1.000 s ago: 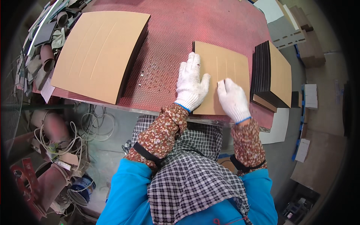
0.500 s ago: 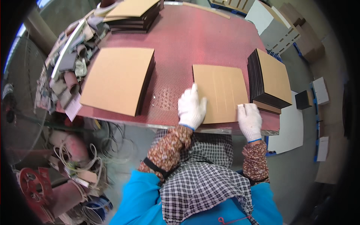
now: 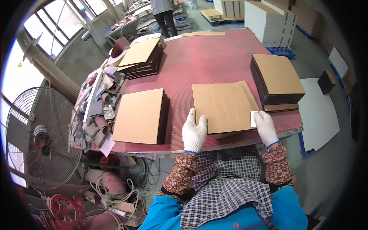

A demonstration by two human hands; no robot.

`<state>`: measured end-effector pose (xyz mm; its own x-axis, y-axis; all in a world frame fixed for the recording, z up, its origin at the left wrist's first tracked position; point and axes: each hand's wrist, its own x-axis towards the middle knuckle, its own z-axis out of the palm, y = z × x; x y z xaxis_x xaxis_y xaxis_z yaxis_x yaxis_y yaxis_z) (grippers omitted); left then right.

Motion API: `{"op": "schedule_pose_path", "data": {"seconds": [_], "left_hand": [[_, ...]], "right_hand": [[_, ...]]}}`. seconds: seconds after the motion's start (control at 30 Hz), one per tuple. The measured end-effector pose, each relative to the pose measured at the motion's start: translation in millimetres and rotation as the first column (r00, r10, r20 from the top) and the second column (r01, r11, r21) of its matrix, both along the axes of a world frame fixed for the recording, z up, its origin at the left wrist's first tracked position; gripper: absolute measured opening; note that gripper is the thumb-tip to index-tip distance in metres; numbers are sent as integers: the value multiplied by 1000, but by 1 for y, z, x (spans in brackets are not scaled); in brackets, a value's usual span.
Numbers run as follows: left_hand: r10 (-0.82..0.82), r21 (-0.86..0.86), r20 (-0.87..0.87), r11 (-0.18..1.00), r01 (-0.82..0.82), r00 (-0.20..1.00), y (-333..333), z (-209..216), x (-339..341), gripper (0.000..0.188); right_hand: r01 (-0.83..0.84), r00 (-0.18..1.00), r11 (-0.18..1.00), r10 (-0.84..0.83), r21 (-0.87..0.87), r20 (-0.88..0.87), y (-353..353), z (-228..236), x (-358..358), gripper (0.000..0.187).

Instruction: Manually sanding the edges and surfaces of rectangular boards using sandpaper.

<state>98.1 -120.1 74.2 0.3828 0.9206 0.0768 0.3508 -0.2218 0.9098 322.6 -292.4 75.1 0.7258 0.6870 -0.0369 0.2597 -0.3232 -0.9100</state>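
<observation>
My white-gloved left hand (image 3: 194, 132) grips the near left corner of a tan, thin board (image 3: 222, 109), thumb over its top and fingers along its left edge. Pale lengthwise streaks mark the board's surface. Beneath it another board (image 3: 247, 94) shows skewed at the right edge. My right hand (image 3: 265, 127), also gloved, is closed on a small white block (image 3: 253, 119) at the board's near right corner. What the block is made of I cannot tell.
Dark-edged stacks of tan boards stand at left (image 3: 138, 117), far left (image 3: 140, 53) and right (image 3: 278, 76) on the red table (image 3: 214, 50). Scraps and rolls (image 3: 101, 111) crowd the left edge. A large fan (image 3: 44, 138) stands beyond. Another person (image 3: 165, 17) stands behind the table.
My view has tilted up, showing more of the room. The top board now lies askew over the one beneath, its near edge lifted. My left hand has moved down to its near corner.
</observation>
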Motion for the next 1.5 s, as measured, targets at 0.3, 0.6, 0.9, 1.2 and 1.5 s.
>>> {"op": "schedule_pose_path", "data": {"seconds": [0.3, 0.6, 0.9, 1.2, 1.5], "left_hand": [[200, 298, -50, 938, -176, 979, 60, 74, -128, 39], [563, 625, -505, 761, -172, 654, 83, 66, -221, 37], [704, 752, -451, 631, -191, 549, 104, 39, -237, 43], [-168, 611, 9, 781, 128, 986, -7, 54, -74, 32], [-57, 384, -247, 911, 152, 967, 9, -66, 57, 70]], "right_hand": [[-315, 930, 923, 346, 220, -122, 54, 33, -107, 33], [-610, 741, 689, 671, 392, -24, 110, 63, -206, 39], [-650, 669, 616, 742, 445, -51, 140, 39, -221, 32], [-397, 901, 917, 380, 45, 208, 47, -3, -98, 28], [41, 762, 890, 267, -454, 590, -34, -11, -15, 30]]}}
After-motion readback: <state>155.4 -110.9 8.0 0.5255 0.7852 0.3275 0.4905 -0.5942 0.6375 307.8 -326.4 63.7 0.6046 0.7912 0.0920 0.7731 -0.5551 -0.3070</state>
